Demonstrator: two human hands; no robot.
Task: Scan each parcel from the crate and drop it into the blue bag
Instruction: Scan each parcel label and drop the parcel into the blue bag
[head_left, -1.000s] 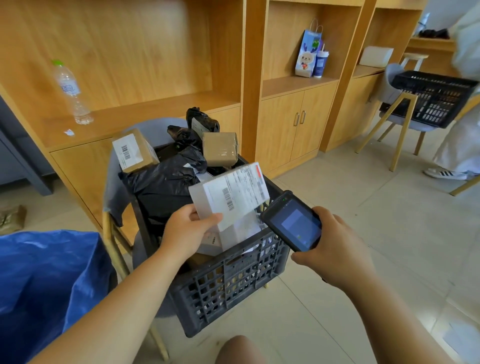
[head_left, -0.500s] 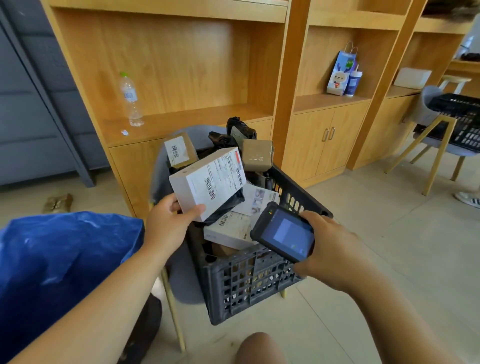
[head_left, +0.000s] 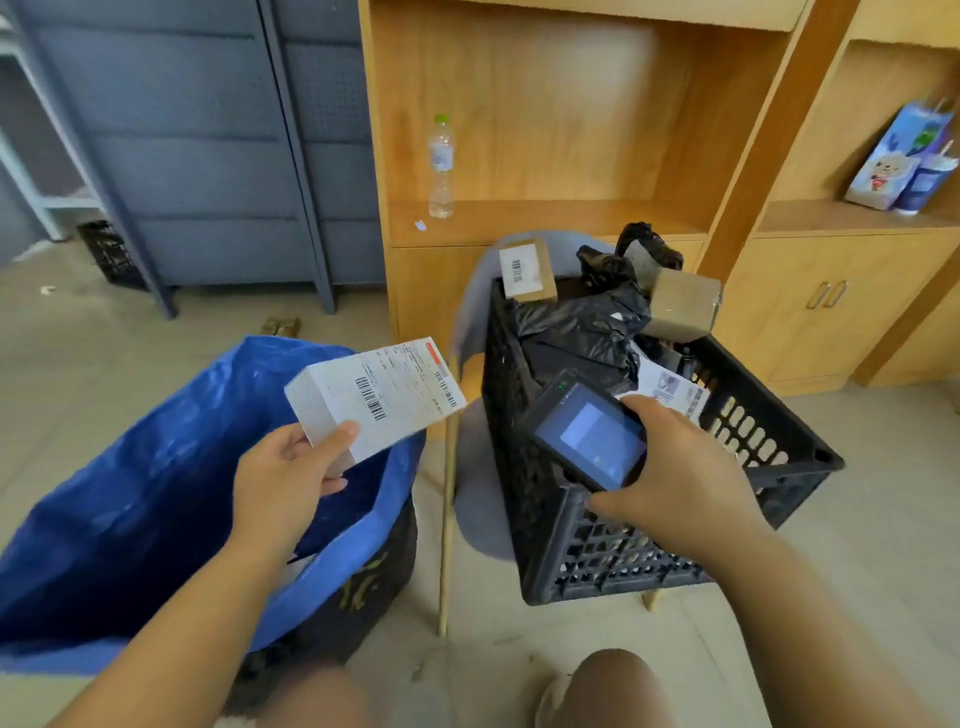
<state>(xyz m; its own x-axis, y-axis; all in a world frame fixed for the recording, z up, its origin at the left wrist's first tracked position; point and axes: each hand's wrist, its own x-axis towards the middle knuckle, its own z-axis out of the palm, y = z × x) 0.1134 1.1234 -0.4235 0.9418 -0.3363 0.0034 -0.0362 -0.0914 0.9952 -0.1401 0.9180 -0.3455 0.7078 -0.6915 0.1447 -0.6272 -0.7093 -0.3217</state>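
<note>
I see left hand (head_left: 288, 475) pinching white parcel (head_left: 376, 397) by its near end, above blue bag (head_left: 135, 488) rim | judged light, stiff, smooth carton; end grip suffices | right hand (head_left: 675, 467) grips scanner (head_left: 589, 439) over crate (head_left: 571, 561) edge

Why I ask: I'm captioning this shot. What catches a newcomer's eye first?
The white labelled parcel stands out, gripped by the left hand above the open blue bag at lower left. Then the lit scanner in the right hand, before the black crate heaped with parcels on the right.
</note>
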